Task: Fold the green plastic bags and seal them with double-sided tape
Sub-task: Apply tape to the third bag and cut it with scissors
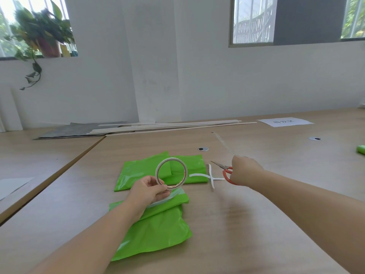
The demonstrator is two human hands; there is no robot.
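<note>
On the wooden table (256, 194), two green plastic bags (158, 224) lie folded.
I see my left hand (150, 189) pinching the tape roll (171, 173) upright above them; my right hand (245, 171) grips red-handled scissors (225, 171) beside white tape strips (211, 176).

The only writing in view is on a white sheet of paper (285, 122) lying flat at the far right of the bench (246, 204). It carries a short line of grey printed characters, about three, that look Chinese; they are too small and blurred to read with certainty. Nothing else shows any legible text, label, brand or number.
</note>
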